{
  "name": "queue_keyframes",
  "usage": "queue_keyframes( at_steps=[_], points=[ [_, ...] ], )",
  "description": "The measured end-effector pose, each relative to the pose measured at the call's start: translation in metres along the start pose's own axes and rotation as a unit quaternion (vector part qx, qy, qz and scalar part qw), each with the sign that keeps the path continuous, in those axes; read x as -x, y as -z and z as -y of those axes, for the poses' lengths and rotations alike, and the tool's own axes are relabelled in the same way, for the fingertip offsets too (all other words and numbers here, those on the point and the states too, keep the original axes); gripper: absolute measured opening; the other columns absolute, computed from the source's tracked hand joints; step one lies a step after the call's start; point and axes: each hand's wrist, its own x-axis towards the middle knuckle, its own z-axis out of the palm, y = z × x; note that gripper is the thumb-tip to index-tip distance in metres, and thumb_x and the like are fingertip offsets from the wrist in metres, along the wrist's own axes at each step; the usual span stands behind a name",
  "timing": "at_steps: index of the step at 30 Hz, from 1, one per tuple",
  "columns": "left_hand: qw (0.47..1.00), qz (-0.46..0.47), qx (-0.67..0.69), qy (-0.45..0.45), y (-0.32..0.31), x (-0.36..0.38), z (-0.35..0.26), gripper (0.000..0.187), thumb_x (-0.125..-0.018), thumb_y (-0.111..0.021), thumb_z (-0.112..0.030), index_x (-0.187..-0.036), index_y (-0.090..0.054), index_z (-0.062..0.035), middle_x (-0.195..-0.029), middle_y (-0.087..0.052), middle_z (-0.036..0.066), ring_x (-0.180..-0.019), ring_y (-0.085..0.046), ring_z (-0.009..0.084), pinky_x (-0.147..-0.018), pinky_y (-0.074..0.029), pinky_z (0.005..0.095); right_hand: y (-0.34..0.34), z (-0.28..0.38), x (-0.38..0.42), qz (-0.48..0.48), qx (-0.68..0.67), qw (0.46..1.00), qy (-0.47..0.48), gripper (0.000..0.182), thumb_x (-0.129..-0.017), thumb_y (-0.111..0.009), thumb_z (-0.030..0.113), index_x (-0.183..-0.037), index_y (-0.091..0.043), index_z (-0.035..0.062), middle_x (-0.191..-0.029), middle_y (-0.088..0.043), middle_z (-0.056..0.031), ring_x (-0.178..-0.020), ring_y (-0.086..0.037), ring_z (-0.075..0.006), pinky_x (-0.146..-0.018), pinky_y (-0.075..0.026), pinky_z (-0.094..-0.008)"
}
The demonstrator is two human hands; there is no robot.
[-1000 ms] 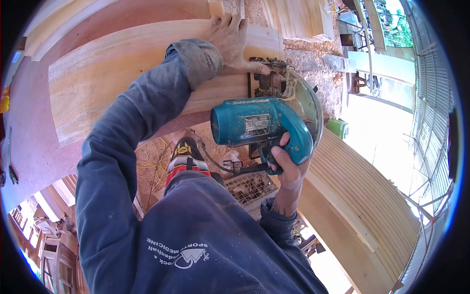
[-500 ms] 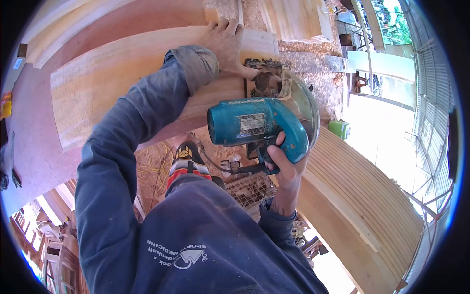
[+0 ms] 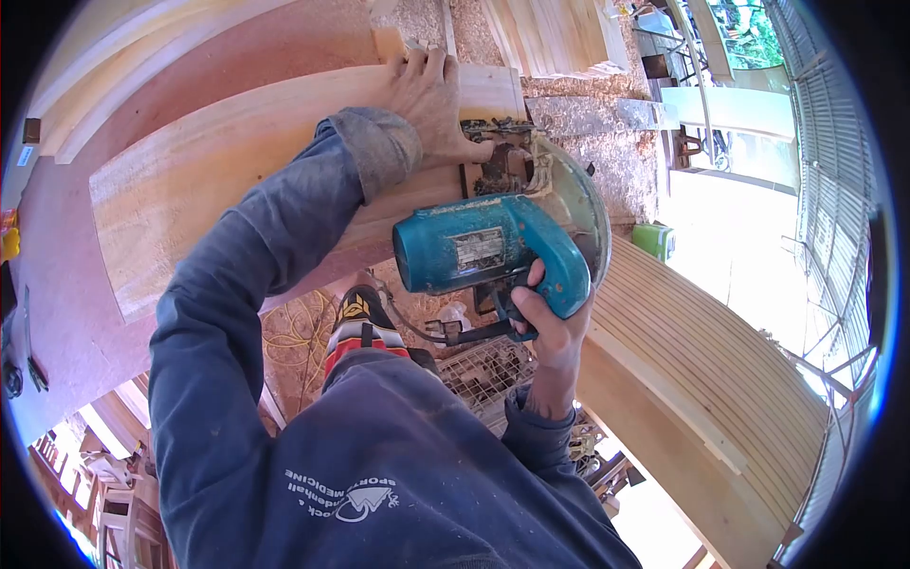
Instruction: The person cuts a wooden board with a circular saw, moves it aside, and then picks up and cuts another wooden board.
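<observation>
My right hand [image 3: 555, 318] is wrapped around the rear handle of a teal circular saw [image 3: 455, 251], whose dusty guard faces right. The saw's base rests at the right end of a wide wooden board [image 3: 190, 185]. My left hand [image 3: 431, 109] presses on that board close to the saw, its fingers bent over the far edge. The left thumb reaches to the front of the saw's base and seems to touch it. A dark power cord [image 3: 483, 332] runs from the saw's handle toward my legs. The blade is hidden by the guard.
The board lies on a reddish work surface [image 3: 85, 256]. More planks [image 3: 550, 33] lie beyond it. To the right is a grooved wooden panel [image 3: 701, 351]. Below are a metal grate [image 3: 483, 370], a yellow cord [image 3: 299, 332] and my foot [image 3: 355, 308]. Sawdust covers the ground.
The view has shifted slightly, so saw, board and my left hand appear a little further left and lower. Both hands keep their holds; any saw movement along the board is too small to tell.
</observation>
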Motion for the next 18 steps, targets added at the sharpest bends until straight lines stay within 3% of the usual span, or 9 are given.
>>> queue_keyframes(
  at_steps=[9, 12, 18],
  points=[
    [1.000, -0.017, 0.017, -0.007, -0.001, -0.005, 0.005, 0.122, -0.068, -0.074, -0.079, -0.142, -0.051, 0.0145, -0.137, -0.055, 0.022, -0.132, -0.050, 0.0362, -0.117, -0.038, 0.0490, -0.001, 0.001, -0.006, 0.011, -0.009, 1.000, 0.000, 0.018, -0.085, -0.075, -0.003, -0.098, -0.064, -0.0008, -0.071, -0.060, -0.0012, -0.055, -0.055, -0.0069, -0.050, -0.040, -0.0234],
    [1.000, 0.008, 0.017, -0.013, 0.005, -0.009, 0.007, 0.123, -0.067, -0.074, -0.080, -0.144, -0.051, 0.0129, -0.138, -0.056, 0.020, -0.134, -0.051, 0.0353, -0.116, -0.040, 0.0484, -0.002, 0.003, -0.006, 0.016, -0.009, 1.000, -0.001, 0.018, -0.085, -0.075, -0.003, -0.098, -0.064, -0.0008, -0.070, -0.060, -0.0011, -0.055, -0.055, -0.0068, -0.050, -0.039, -0.0233],
    [1.000, -0.025, 0.000, -0.015, -0.001, -0.013, 0.009, 0.121, -0.067, -0.075, -0.081, -0.144, -0.052, 0.0102, -0.139, -0.057, 0.019, -0.134, -0.054, 0.0339, -0.114, -0.046, 0.0471, -0.007, 0.008, -0.009, 0.013, 0.000, 1.000, -0.006, 0.017, -0.086, -0.077, -0.002, -0.098, -0.064, 0.0002, -0.070, -0.060, -0.0009, -0.055, -0.055, -0.0066, -0.049, -0.039, -0.0233]
  ],
)
